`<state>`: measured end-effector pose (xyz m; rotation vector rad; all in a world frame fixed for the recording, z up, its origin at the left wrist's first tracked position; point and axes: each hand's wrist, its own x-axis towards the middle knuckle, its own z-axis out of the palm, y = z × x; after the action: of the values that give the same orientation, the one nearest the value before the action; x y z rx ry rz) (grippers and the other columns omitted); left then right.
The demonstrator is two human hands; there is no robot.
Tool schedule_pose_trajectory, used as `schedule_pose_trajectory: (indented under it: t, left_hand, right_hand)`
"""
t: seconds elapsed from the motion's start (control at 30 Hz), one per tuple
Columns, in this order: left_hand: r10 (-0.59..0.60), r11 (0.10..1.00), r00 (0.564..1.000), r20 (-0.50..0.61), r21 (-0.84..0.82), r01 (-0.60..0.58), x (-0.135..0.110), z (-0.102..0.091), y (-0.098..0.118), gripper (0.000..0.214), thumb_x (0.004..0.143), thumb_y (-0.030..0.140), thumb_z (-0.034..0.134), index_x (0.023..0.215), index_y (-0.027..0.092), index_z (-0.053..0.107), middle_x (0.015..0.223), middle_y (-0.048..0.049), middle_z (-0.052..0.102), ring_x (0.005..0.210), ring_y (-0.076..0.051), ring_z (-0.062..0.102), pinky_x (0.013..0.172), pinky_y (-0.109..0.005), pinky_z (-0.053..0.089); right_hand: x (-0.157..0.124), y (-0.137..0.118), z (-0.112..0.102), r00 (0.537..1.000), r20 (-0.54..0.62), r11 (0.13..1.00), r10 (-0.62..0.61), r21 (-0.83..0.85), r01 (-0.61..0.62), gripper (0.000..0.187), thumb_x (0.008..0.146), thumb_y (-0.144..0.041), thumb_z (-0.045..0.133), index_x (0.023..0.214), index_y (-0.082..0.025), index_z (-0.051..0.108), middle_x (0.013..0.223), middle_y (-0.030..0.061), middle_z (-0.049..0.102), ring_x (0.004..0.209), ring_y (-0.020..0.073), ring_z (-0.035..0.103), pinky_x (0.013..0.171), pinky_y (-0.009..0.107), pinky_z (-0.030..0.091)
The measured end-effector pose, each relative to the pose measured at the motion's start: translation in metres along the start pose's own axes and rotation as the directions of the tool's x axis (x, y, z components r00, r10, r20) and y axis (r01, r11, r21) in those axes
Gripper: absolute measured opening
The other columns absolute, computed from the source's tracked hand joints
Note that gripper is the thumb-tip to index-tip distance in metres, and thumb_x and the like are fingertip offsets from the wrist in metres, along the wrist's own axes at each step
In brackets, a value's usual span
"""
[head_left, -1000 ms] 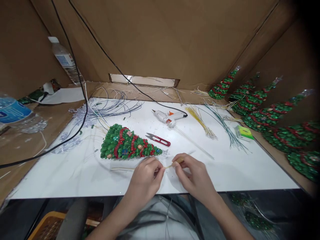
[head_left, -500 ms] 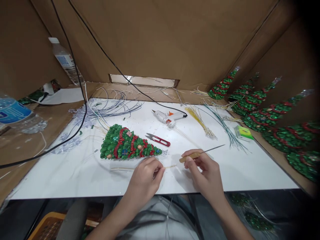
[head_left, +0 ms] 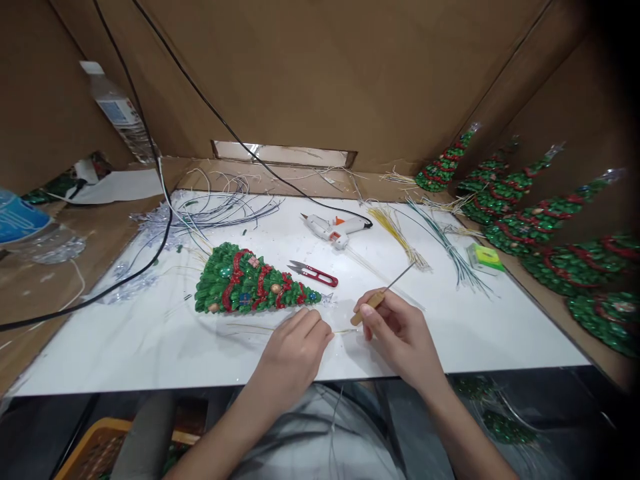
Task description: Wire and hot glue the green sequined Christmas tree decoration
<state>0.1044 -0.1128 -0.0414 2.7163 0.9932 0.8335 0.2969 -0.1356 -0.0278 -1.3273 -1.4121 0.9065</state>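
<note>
My left hand [head_left: 295,350] rests on the white board [head_left: 150,347], its fingers pinched on a thin yellow wire [head_left: 250,328] that runs left under a green Christmas tree ornament [head_left: 253,288] lying on its side. My right hand [head_left: 403,337] grips a wooden-handled awl [head_left: 383,295], its metal point aimed up and to the right. The two hands are a short way apart, just below the tip of the tree.
Red snips [head_left: 313,273] and a white glue gun [head_left: 333,228] lie behind the tree. Bundles of yellow wires [head_left: 400,237] and green wires [head_left: 445,250] lie to the right. Several finished trees [head_left: 530,223] line the right wall. Water bottles [head_left: 30,227] and a black cable [head_left: 125,277] sit left.
My right hand drew the awl away from the wire end and turned it so its point rises up and right. My left hand stayed pinched on the wire.
</note>
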Motion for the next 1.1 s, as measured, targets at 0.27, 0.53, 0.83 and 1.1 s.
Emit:
schedule_pose_trajectory:
  t: [0.27,0.53,0.83,1.1]
  left_hand:
    - [0.05,0.995,0.995,0.089,0.086,-0.057,-0.0055,0.004,-0.001,0.017,0.094,0.008,0.051,0.08,0.018,0.05,0.079,-0.0022,0.052,0.076,-0.02,0.048,0.069,-0.034,0.042]
    - [0.048,0.994,0.986,0.158,0.091,-0.063,-0.0058,0.0036,-0.0013,0.015,0.093,0.006,0.049,0.083,0.018,0.05,0.083,-0.0032,0.051,0.08,-0.021,0.048,0.073,-0.035,0.042]
    - [0.042,0.995,0.982,0.185,0.08,-0.058,-0.0065,0.0021,-0.0008,0.016,0.092,0.005,0.049,0.083,0.018,0.049,0.082,-0.0035,0.051,0.079,-0.022,0.048,0.072,-0.035,0.042]
    - [0.042,0.995,0.984,0.171,0.082,-0.057,-0.006,0.002,-0.001,0.016,0.094,0.006,0.047,0.083,0.018,0.051,0.083,-0.004,0.053,0.08,-0.022,0.049,0.071,-0.035,0.043]
  right_hand:
    - [-0.0035,0.0013,0.0017,0.999,0.049,0.997,0.005,-0.073,-0.002,0.025,0.096,-0.039,0.053,0.081,-0.019,0.055,0.075,-0.0004,0.055,0.059,0.0089,0.051,0.054,0.021,0.044]
    - [-0.0018,-0.0005,0.0002,0.997,0.069,0.99,-0.031,-0.135,0.04,0.025,0.096,-0.035,0.052,0.077,-0.02,0.052,0.071,-0.0009,0.054,0.058,0.0096,0.051,0.053,0.022,0.042]
    - [-0.0088,-0.001,0.0003,0.989,0.052,0.965,-0.137,-0.221,0.145,0.02,0.097,-0.031,0.05,0.082,-0.019,0.054,0.078,0.0017,0.057,0.064,0.0108,0.051,0.058,0.023,0.043]
    - [-0.0034,0.0003,0.0035,0.993,0.09,0.969,-0.076,-0.228,0.095,0.025,0.097,-0.034,0.048,0.076,-0.02,0.051,0.069,-0.001,0.051,0.059,0.0107,0.047,0.055,0.023,0.04]
